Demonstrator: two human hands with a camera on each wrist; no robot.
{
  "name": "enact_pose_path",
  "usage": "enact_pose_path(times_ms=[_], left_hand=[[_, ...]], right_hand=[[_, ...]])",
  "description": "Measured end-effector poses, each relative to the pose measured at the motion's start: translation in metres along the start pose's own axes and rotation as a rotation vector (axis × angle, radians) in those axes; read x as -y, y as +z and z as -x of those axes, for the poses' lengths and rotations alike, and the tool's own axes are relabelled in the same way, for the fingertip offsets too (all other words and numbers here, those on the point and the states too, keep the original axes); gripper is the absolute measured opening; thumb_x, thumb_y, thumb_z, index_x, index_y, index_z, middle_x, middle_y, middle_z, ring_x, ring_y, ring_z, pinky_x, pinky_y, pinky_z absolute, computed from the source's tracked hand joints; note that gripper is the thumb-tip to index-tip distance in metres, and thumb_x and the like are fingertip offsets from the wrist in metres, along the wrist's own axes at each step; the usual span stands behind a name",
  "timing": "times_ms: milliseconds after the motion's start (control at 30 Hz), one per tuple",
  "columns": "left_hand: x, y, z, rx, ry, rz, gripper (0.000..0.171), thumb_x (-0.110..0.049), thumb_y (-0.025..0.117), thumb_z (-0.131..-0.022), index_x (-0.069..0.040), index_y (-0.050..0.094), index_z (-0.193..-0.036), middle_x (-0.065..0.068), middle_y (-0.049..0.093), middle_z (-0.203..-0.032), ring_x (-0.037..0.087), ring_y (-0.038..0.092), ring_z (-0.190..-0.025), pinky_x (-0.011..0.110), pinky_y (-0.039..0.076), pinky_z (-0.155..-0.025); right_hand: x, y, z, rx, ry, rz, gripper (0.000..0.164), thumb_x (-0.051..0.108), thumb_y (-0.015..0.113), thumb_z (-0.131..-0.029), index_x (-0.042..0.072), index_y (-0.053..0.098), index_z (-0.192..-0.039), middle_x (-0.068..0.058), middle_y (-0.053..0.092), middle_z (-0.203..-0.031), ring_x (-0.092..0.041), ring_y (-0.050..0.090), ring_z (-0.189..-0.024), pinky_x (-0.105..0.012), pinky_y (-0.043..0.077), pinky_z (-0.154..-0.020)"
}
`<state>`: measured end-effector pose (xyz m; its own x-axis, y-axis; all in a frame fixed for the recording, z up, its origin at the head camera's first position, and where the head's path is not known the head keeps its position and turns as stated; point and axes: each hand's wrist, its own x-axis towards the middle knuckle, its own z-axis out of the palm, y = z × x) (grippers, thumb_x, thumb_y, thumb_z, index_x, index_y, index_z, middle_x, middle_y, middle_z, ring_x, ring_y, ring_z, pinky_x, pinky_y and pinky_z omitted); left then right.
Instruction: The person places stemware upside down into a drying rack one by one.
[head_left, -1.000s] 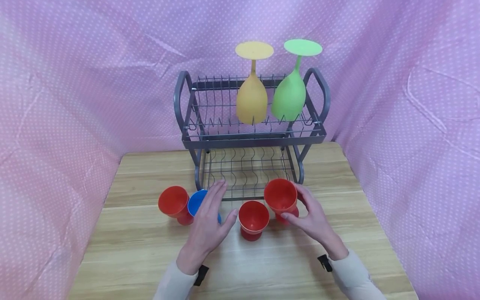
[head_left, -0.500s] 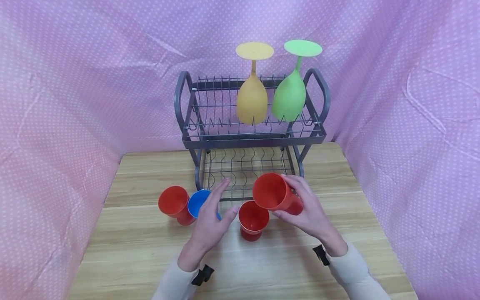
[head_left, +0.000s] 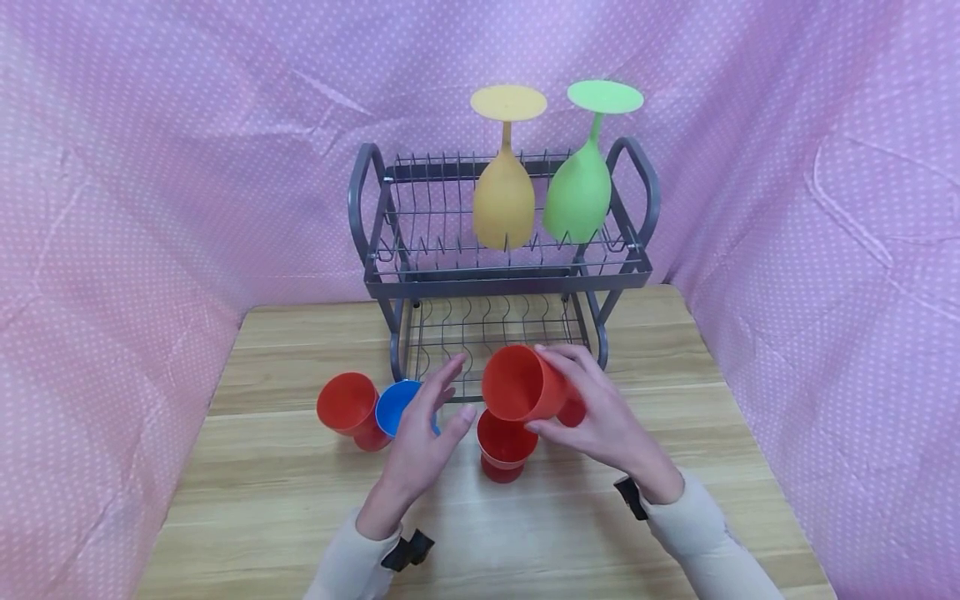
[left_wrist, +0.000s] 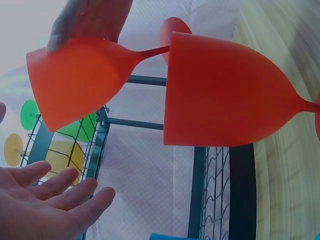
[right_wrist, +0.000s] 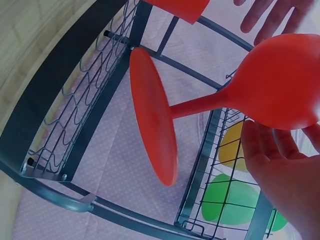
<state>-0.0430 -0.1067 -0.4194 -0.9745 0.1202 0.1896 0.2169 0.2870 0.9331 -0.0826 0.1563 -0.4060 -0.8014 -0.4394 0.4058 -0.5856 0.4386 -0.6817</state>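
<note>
My right hand grips a red goblet by its bowl, tilted with the mouth toward the left. In the right wrist view the stem and round foot of this goblet point away from the fingers. A second red goblet stands upright on the table just below it, partly overlapped by the held one. My left hand hovers with spread fingers to the left, holding nothing. It hides part of a blue goblet. Left of that, another red goblet stands upright.
A dark two-tier dish rack stands at the back of the wooden table. On its upper tier, a yellow goblet and a green goblet rest upside down. A pink dotted cloth hangs behind and at both sides.
My right hand has lifted the red goblet off the table, tilted it and carried it left over the standing red one. The left hand has stayed nearly in place.
</note>
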Motion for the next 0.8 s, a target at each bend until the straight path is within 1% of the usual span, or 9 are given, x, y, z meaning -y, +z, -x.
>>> enact_pose_path(times_ms=[67,233,333,600,633,800], left_hand=[[-0.001,0.000,0.000,0.001,-0.009,0.016,0.070,-0.035,0.068,-0.097,-0.023,0.039,-0.159,-0.002,0.042,-0.162,0.026,0.043,-0.145,0.052,0.049,-0.108],[-0.002,0.001,-0.001,0.008,-0.018,0.063,0.075,-0.036,0.071,-0.095,-0.020,0.039,-0.160,-0.003,0.042,-0.162,0.025,0.042,-0.146,0.050,0.049,-0.108],[-0.003,0.002,-0.001,0.011,-0.015,0.069,0.077,-0.035,0.073,-0.092,-0.021,0.038,-0.160,-0.004,0.041,-0.162,0.025,0.042,-0.146,0.049,0.050,-0.108],[-0.006,0.005,-0.002,0.013,-0.027,0.051,0.083,-0.035,0.079,-0.088,-0.027,0.038,-0.160,-0.006,0.040,-0.161,0.025,0.040,-0.146,0.050,0.052,-0.105],[-0.006,0.005,-0.002,0.013,-0.025,0.047,0.084,-0.036,0.079,-0.087,-0.027,0.038,-0.160,-0.006,0.040,-0.161,0.026,0.040,-0.145,0.050,0.052,-0.104],[-0.008,0.006,-0.003,0.017,-0.019,0.017,0.086,-0.039,0.082,-0.085,-0.029,0.039,-0.159,-0.009,0.039,-0.161,0.026,0.043,-0.143,0.046,0.057,-0.097]], right_hand=[[0.002,0.001,-0.001,0.009,-0.012,0.001,0.093,0.015,0.096,-0.069,0.016,0.052,-0.151,-0.004,0.050,-0.147,-0.023,0.051,-0.131,-0.039,0.062,-0.086],[0.005,0.003,-0.004,0.035,-0.026,0.017,0.096,0.015,0.097,-0.068,0.017,0.051,-0.152,-0.005,0.049,-0.147,-0.023,0.050,-0.131,-0.038,0.062,-0.085],[0.006,0.004,-0.006,0.051,-0.043,0.044,0.097,0.015,0.098,-0.068,0.017,0.051,-0.153,-0.006,0.049,-0.147,-0.023,0.049,-0.132,-0.038,0.062,-0.085],[0.012,0.007,-0.013,0.077,-0.146,0.175,0.097,0.019,0.099,-0.067,0.016,0.052,-0.151,-0.008,0.050,-0.146,-0.025,0.050,-0.130,-0.039,0.062,-0.084],[0.013,0.008,-0.013,0.079,-0.158,0.193,0.097,0.020,0.099,-0.066,0.016,0.052,-0.151,-0.009,0.050,-0.146,-0.025,0.051,-0.130,-0.039,0.063,-0.083],[0.016,0.010,-0.016,0.090,-0.211,0.270,0.095,0.025,0.099,-0.068,0.016,0.052,-0.151,-0.011,0.051,-0.145,-0.027,0.051,-0.130,-0.042,0.062,-0.083]])
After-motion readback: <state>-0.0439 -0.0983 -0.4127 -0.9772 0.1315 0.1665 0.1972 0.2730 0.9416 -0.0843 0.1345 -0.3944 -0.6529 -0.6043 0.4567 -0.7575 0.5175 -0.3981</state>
